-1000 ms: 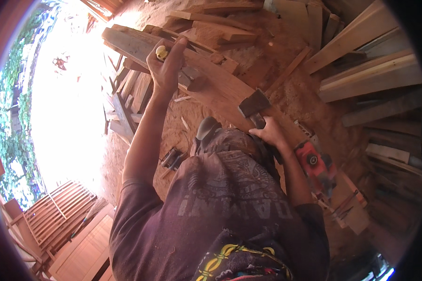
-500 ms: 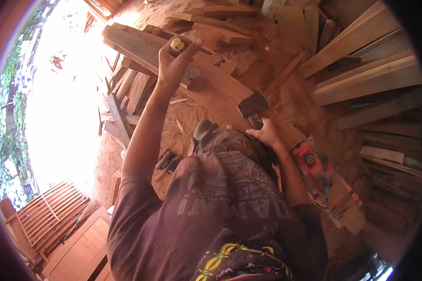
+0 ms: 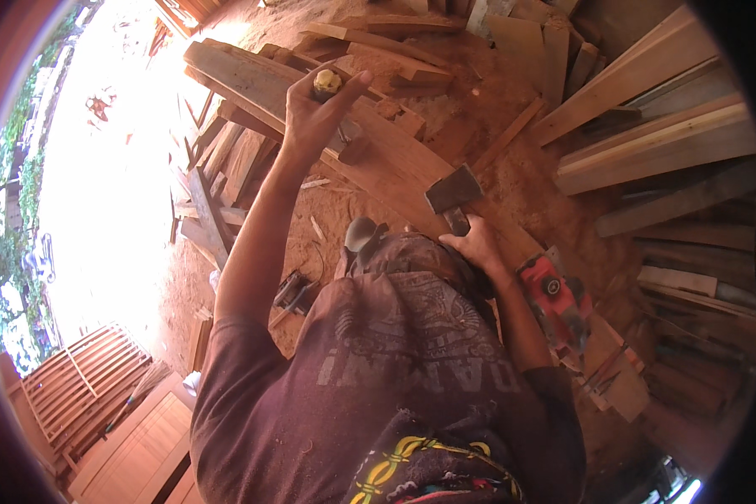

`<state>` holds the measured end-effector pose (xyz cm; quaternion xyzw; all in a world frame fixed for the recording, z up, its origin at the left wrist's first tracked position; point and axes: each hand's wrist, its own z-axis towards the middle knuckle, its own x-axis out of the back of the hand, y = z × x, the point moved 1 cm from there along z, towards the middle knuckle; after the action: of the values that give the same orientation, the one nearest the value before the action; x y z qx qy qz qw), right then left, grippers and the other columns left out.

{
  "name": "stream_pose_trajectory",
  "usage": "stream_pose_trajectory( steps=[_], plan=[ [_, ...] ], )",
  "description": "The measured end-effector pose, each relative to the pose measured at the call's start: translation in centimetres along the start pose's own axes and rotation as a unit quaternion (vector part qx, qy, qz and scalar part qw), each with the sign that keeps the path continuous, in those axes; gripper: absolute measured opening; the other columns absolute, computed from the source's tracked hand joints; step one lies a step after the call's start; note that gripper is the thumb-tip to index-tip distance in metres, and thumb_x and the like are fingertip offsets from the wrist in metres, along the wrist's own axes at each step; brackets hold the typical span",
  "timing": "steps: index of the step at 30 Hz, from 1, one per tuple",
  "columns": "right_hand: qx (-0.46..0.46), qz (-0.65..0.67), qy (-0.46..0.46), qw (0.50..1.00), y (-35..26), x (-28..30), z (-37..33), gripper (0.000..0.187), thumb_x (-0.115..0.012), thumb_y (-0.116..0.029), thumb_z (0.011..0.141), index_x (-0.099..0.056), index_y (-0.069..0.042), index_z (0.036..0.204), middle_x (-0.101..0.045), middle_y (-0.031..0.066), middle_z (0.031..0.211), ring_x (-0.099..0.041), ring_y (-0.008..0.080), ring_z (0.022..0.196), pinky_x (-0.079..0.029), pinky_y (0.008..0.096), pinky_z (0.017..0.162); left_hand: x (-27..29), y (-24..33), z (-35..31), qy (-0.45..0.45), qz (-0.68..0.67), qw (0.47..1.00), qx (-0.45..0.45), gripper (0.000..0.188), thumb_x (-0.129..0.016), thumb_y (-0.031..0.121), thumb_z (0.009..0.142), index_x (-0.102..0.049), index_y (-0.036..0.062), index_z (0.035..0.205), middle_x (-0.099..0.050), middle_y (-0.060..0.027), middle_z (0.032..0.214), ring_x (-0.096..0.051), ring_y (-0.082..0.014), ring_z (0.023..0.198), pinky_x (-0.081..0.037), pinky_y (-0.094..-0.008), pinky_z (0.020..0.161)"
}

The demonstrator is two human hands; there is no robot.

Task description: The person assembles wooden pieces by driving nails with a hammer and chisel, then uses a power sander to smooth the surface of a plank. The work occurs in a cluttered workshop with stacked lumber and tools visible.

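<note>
My left hand [image 3: 309, 118] is wrapped round a chisel [image 3: 326, 81], whose worn yellow handle end points up between thumb and fingers. Part of its metal shows below the hand, by a small wooden block on the long plank [image 3: 395, 151]; where the tip rests I cannot make out. In my right hand [image 3: 477, 244] is a hammer [image 3: 454, 190] with a dark, blocky head, gripped by its short visible handle. The head is over the plank, nearer to me than the chisel and apart from it.
A red and black power tool [image 3: 554, 290] sits on the plank's near right end. Thick boards [image 3: 655, 143] are stacked at right, and offcuts [image 3: 244, 164] lie in a pile at left. Sawdust covers the ground. A slatted wooden panel [image 3: 84, 378] is at lower left.
My left hand and the chisel have shifted very slightly to the right. The hammer and my right hand stay almost where they were; the whole view has turned a little.
</note>
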<state>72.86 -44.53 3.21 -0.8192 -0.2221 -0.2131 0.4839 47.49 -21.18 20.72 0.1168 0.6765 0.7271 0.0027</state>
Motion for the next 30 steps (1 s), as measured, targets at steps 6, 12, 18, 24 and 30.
stream_pose_trajectory(
  steps=[6,12,18,24,30],
  plan=[
    [0.003,0.007,0.011,1.000,-0.1,0.0,0.0,0.066,-0.092,-0.041,0.071,-0.072,0.005,0.113,-0.075,0.0296,0.110,-0.073,0.0448,0.107,-0.057,0.0489,0.092,-0.3,-1.8,0.9,-0.022,0.041,0.998,-0.041,0.037,-0.087,0.032,0.094,-0.065,0.0068,0.079,-0.057,0.0070,0.071,-0.051,-0.0021,0.067,-0.043,-0.0247,0.059],
    [0.050,0.077,0.084,0.992,-2.2,2.1,0.2,0.050,-0.091,-0.033,0.078,-0.073,0.002,0.108,-0.076,0.0198,0.099,-0.073,0.0340,0.093,-0.058,0.0427,0.083,-1.3,-1.7,0.6,-0.060,0.105,0.991,-0.056,0.039,-0.087,0.032,0.094,-0.063,0.0049,0.079,-0.056,0.0066,0.071,-0.051,-0.0044,0.068,-0.045,-0.0279,0.061],
    [0.203,0.181,0.324,0.906,-17.1,13.4,-0.7,0.033,-0.092,-0.029,0.085,-0.071,-0.005,0.097,-0.066,0.0018,0.072,-0.062,0.0177,0.062,-0.055,0.0373,0.065,-2.5,0.3,-0.5,-0.110,0.111,0.988,0.003,0.034,-0.087,0.032,0.093,-0.068,0.0051,0.086,-0.063,0.0045,0.074,-0.055,-0.0041,0.072,-0.049,-0.0278,0.066],
    [0.347,-0.072,0.376,0.856,-23.5,12.3,-0.1,0.027,-0.081,-0.026,0.094,-0.070,-0.002,0.104,-0.074,0.0125,0.077,-0.072,0.0292,0.066,-0.056,0.0427,0.063,-2.2,-1.0,-1.0,-0.100,0.115,0.985,-0.080,0.026,-0.085,0.027,0.094,-0.070,0.0055,0.092,-0.066,0.0005,0.075,-0.058,-0.0060,0.074,-0.051,-0.0296,0.068],
    [0.211,-0.122,0.163,0.956,-17.5,11.1,4.2,0.034,-0.079,-0.019,0.086,-0.068,0.000,0.112,-0.074,0.0263,0.095,-0.074,0.0453,0.091,-0.059,0.0518,0.079,-0.8,-3.3,-1.1,-0.099,0.127,0.983,-0.086,0.026,-0.082,0.019,0.094,-0.063,0.0039,0.085,-0.062,-0.0003,0.074,-0.059,-0.0062,0.075,-0.051,-0.0289,0.068]
  ],
)
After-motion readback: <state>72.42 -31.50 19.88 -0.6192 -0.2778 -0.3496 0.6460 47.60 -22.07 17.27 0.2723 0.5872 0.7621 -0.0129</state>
